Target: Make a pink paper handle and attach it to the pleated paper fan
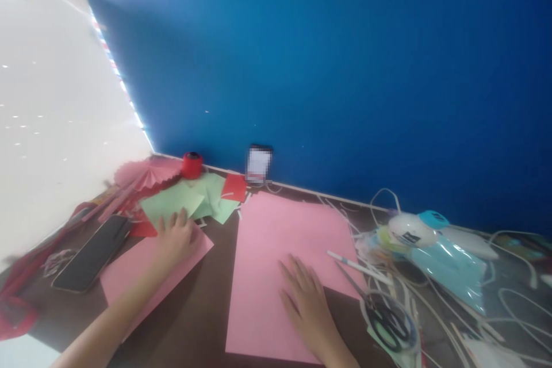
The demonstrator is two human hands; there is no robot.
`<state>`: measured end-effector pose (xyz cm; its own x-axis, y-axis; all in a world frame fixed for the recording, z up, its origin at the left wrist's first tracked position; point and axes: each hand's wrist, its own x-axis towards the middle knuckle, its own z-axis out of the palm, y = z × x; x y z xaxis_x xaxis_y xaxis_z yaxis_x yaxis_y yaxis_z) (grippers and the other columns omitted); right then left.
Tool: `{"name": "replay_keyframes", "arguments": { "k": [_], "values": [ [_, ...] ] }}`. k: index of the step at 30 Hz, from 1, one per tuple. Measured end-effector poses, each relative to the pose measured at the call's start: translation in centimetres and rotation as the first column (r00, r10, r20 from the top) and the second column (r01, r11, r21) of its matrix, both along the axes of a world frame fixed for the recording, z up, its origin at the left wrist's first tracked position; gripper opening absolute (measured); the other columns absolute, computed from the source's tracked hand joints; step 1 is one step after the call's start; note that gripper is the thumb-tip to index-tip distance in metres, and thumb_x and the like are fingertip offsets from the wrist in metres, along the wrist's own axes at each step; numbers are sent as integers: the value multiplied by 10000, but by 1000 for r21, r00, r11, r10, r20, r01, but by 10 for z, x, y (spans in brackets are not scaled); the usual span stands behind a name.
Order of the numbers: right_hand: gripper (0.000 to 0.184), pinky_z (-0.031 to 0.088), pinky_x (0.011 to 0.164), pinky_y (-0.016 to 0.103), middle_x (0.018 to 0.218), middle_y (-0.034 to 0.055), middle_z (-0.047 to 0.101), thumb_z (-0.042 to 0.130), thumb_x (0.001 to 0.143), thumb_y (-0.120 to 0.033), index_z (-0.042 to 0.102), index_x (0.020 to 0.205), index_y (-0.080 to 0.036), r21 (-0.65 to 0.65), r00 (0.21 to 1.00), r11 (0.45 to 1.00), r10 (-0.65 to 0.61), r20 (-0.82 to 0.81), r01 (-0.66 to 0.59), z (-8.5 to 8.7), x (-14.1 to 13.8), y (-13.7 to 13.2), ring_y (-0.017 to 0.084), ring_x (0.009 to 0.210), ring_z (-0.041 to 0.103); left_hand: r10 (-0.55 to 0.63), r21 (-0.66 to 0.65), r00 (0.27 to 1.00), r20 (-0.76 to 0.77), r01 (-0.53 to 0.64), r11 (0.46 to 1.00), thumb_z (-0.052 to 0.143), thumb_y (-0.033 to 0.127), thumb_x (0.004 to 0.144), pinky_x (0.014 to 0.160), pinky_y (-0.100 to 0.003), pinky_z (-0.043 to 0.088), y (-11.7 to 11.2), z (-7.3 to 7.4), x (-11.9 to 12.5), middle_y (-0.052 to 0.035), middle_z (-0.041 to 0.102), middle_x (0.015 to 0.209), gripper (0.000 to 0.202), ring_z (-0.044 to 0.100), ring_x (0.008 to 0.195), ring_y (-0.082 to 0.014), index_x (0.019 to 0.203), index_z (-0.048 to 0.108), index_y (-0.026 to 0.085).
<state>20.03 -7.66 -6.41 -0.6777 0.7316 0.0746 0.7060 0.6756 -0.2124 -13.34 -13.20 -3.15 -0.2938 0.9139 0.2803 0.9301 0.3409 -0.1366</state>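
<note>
My right hand [304,299] lies flat with fingers stretched out on a large pink paper sheet [276,253] in the middle of the dark table. My left hand [175,236] rests on the far corner of a second pink sheet [129,276], fingers bent down onto it and touching the edge of a light green paper [172,204]. Neither hand grips anything I can make out.
A black phone [92,253] lies left of the left hand. Scissors [386,316] and a white pen [357,267] lie right of the big sheet, with paper strips, a glue gun [409,230] and plastic bags. A red tape roll [192,165], pink paper fan [149,172] and red paper sit by the blue wall.
</note>
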Motion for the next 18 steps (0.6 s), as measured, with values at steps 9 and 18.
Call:
{"name": "replay_keyframes", "arguments": {
  "k": [9,18],
  "values": [
    [470,214,1064,506,1453,32,273,314,903,-349,322,1366,-271,-4,1000,1000,-8,23,8,0,0,0,233,1338,210,-161,-104,976,145,177,979,434,254,834,846,-429,372,63,12,30,-161,629,982,244,583,909,-267,836,639,121],
    [471,206,1072,492,1452,21,279,311,904,-348,304,1372,-289,-2,1000,1000,-4,1,4,1,1,0,228,1341,203,-132,-141,980,146,152,978,429,121,789,862,-394,335,71,13,32,-127,655,689,197,628,699,-221,764,624,118]
  ]
}}
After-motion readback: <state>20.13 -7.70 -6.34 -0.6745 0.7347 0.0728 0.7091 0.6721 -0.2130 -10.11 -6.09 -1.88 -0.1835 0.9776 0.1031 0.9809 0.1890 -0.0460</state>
